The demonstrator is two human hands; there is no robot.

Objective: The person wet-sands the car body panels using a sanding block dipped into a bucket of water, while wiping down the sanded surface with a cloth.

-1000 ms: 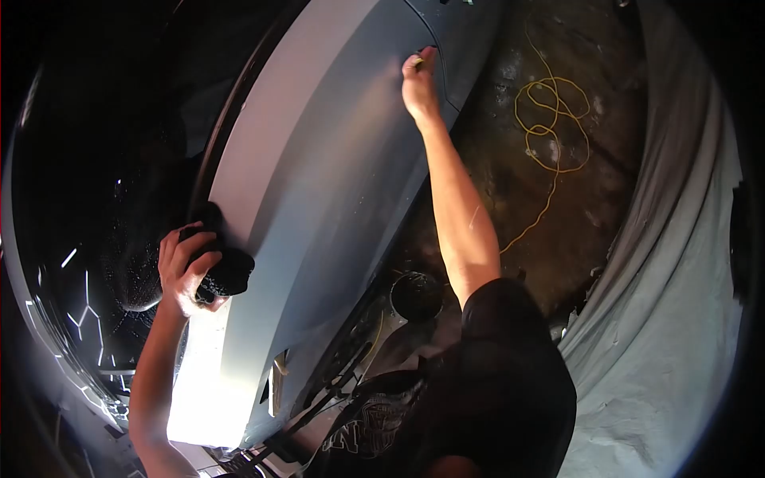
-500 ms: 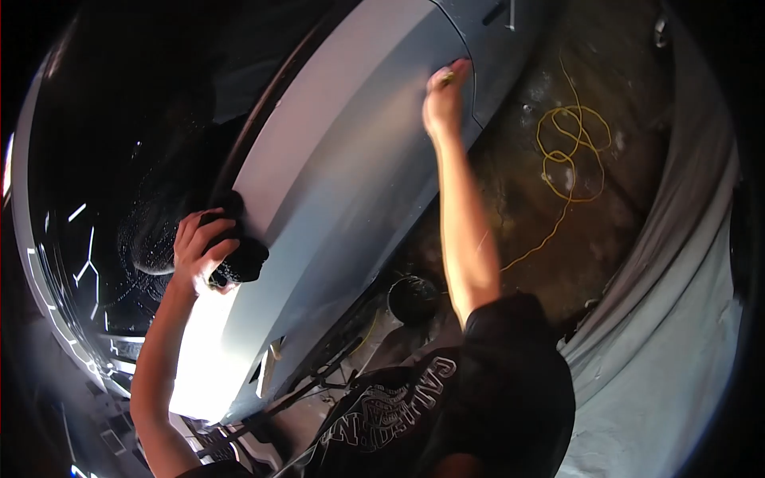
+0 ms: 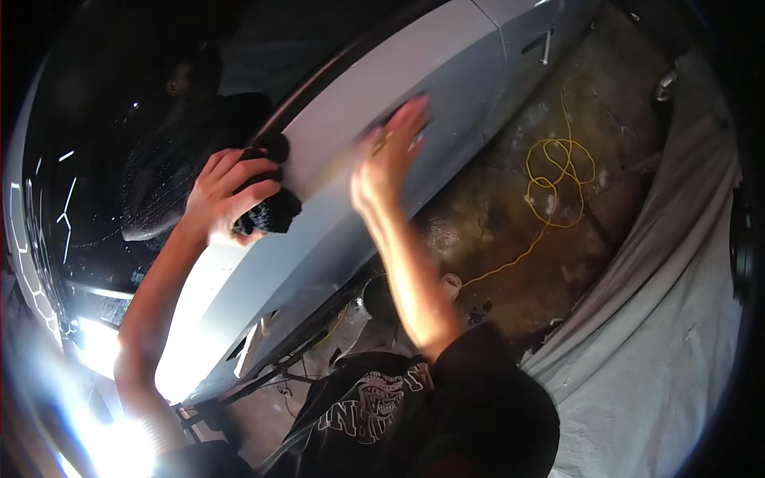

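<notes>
My left hand (image 3: 235, 195) grips a bunched black cloth (image 3: 275, 213) at the edge between the glossy dark window (image 3: 143, 191) and the grey car body panel (image 3: 335, 175). Farther up the panel, my right hand (image 3: 390, 155) lies against the grey surface, blurred by motion. Its fingers are together, and a small yellowish spot shows near them. Whatever is under or in those fingers is too blurred to name.
A yellow cord (image 3: 550, 187) lies coiled on the brown, stained floor (image 3: 478, 231) to the right. Grey sheeting (image 3: 637, 342) hangs along the right side. A bright lamp (image 3: 119, 446) glares at the lower left. A dark round container (image 3: 378, 296) stands below the panel.
My right hand has moved down and left along the panel, away from the seam. My left hand, still with the black cloth, appears higher and farther right as the view has shifted.
</notes>
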